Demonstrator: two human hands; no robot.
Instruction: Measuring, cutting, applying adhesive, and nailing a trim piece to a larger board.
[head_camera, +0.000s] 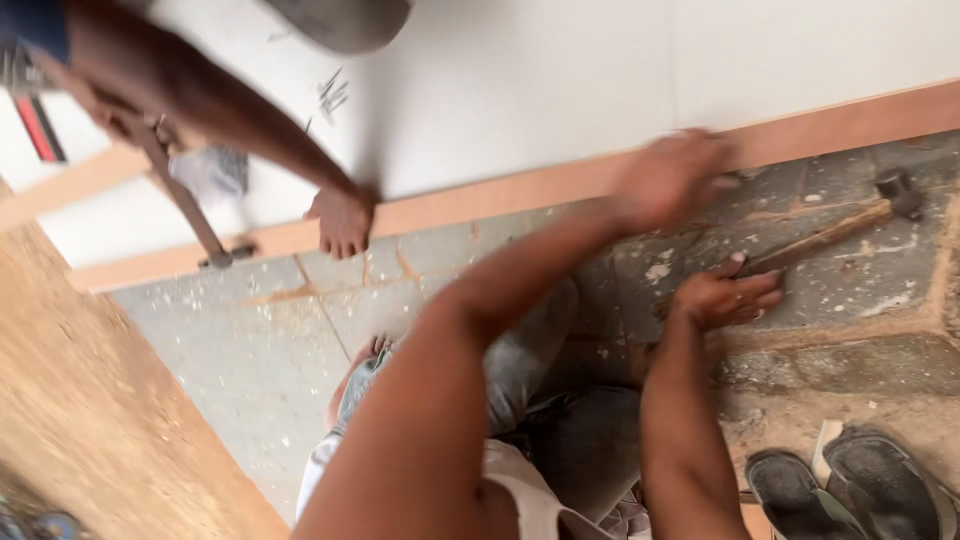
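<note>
Forearms fill the foreground as my right hand (730, 297) closes its fingers on the wooden handle of a hammer (845, 225) lying on the stone floor (250, 350); head-heavy, stiff, best gripped low; my left hand (672, 178), blurred, fingers unreadable, touches the board's wooden edge strip (520, 190).

A grey stone floor (260, 350) with sandy joints and pale dust carries everything. A large white board (520, 80) with a brown wooden edge strip (480, 195) lies across it from nine to two o'clock. A hammer (850, 220) lies at three o'clock, dark sandals (850, 485) at five, loose nails (330, 95) on the board at eleven.
</note>
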